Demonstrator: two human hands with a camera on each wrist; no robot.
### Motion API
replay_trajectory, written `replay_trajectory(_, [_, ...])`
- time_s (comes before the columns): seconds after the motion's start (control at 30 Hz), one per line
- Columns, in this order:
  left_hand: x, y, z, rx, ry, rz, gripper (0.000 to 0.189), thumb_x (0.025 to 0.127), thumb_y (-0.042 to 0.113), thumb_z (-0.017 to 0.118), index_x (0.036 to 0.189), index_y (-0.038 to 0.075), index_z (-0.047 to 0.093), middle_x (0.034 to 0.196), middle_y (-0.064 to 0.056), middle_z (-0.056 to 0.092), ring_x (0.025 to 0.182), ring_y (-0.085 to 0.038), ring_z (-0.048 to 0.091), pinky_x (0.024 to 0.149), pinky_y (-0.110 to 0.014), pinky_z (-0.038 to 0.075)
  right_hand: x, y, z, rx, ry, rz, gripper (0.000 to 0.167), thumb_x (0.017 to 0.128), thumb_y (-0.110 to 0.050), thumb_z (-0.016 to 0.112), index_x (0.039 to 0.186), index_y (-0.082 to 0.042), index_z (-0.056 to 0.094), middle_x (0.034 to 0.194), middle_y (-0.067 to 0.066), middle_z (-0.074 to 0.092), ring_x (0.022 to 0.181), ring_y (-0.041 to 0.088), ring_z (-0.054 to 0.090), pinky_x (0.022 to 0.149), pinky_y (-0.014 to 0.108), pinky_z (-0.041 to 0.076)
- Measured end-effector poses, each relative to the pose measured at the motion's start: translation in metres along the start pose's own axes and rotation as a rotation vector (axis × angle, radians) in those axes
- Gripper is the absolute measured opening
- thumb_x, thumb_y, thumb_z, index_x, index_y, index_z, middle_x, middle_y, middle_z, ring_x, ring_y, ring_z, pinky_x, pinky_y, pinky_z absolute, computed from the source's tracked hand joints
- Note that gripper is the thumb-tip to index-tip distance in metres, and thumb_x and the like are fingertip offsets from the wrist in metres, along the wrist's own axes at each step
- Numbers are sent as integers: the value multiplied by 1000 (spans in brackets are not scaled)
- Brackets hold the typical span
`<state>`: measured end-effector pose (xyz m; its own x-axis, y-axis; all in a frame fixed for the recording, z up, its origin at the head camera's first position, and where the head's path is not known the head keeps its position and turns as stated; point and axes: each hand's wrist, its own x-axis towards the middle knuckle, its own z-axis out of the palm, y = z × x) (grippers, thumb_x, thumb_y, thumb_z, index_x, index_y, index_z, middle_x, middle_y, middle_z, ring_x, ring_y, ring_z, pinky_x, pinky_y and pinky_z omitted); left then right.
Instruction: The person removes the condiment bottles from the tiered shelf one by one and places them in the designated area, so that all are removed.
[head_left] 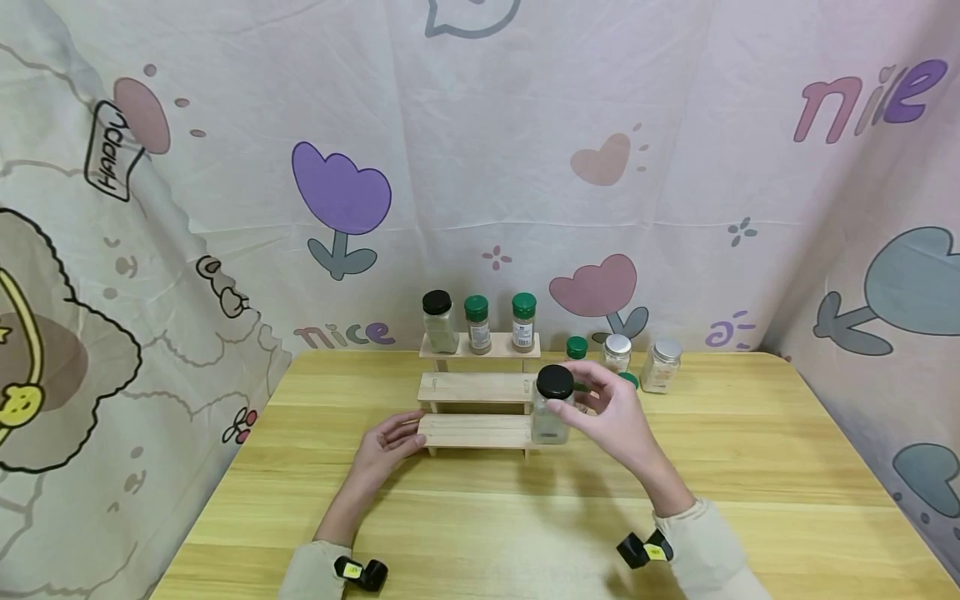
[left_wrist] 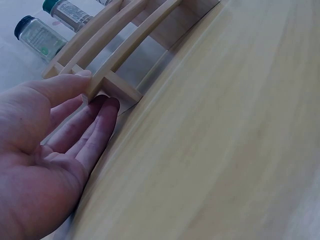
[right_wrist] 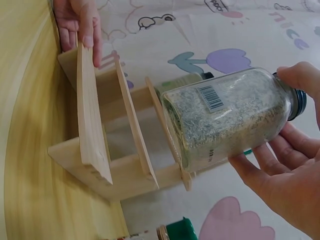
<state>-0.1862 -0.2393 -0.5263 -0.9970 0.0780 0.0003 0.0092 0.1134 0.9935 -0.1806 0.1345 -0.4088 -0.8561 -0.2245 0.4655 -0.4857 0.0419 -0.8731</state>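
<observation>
A wooden three-step rack [head_left: 476, 387] stands on the table. My left hand [head_left: 384, 448] holds the left end of its lowest step; in the left wrist view the thumb [left_wrist: 67, 86] lies on the step and the other fingers reach beneath. My right hand [head_left: 617, 414] grips a clear, black-lidded spice jar [right_wrist: 227, 117] by its upper part, thumb on one side and fingers on the other. Dried flakes and a barcode label show on it. The jar is held off the table, by the right end of the lower steps. In the right wrist view it hides part of the rack.
The top step bears another black-lidded jar [head_left: 441, 325] and two green-lidded jars, one at the middle [head_left: 477, 327] and one at the right [head_left: 524, 325]. Right of the rack stand two silver-lidded jars [head_left: 662, 367] and some green-lidded ones, partly behind my right hand. A patterned cloth [head_left: 480, 167] hangs behind.
</observation>
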Motion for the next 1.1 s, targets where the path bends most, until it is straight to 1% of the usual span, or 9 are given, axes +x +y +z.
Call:
replay_trajectory(0.1, [0,-1,0,-5,-2,1,48,94,9,76,139,3,61,133,-20,65,114,-14,67,97,-26,56,-2,0,-5,6,9,0,42,84,7,80,124,1,67,116,13,68,105,16,66,85,25,58])
replay_trajectory(0.33, [-1,-2,-1,-6,-20,24,49,95,10,75,140,1,59,135,-22,63,113,-14,67,96,-27,56,-7,-4,-18,-4,21,4,42,85,9,79,125,3,66,119,10,68,107,15,65,83,21,56])
replay_trajectory(0.57, [0,-2,-1,-11,-10,24,47,94,8,75,139,1,61,133,-22,65,111,-14,68,95,-27,57,-11,-7,-30,-32,49,-7,43,84,12,78,124,6,65,119,9,67,107,14,66,90,22,57])
replay_trajectory(0.7, [0,-3,0,3,-10,36,48,94,8,75,139,-1,60,133,-23,64,112,-14,68,94,-26,57,-13,-7,-37,-35,55,-11,43,85,12,77,125,8,63,120,8,66,108,12,65,86,19,56])
replay_trajectory(0.77, [0,-3,0,9,-13,41,48,95,8,75,140,-2,59,133,-24,64,112,-15,67,94,-26,57,-14,-8,-40,-33,60,-9,43,85,12,77,125,8,63,121,8,66,106,12,64,84,19,55])
replay_trajectory(0.83, [0,-3,0,6,-12,42,48,95,8,75,140,-1,59,133,-24,64,112,-15,67,94,-26,57,-15,-8,-42,-36,68,-7,43,85,12,77,125,9,63,121,7,65,105,12,64,84,19,56])
replay_trajectory(0.93, [0,-3,0,6,-10,42,48,95,9,75,139,-1,60,132,-23,65,112,-14,67,95,-25,56,-17,-9,-46,-39,78,-1,43,85,12,76,125,9,62,121,7,65,107,11,64,86,19,56])
replay_trajectory(1.0, [0,-3,0,4,-5,41,48,94,9,76,139,-1,60,132,-22,65,112,-13,67,95,-25,56,-17,-9,-48,-44,85,-1,43,85,12,76,125,10,62,122,7,65,110,12,64,91,20,56])
replay_trajectory(1.1, [1,-3,0,11,-6,38,48,94,9,75,139,-1,60,132,-22,65,113,-15,67,96,-25,56,-18,-8,-52,-44,95,-6,43,84,14,76,125,10,62,121,7,66,111,12,64,91,19,55])
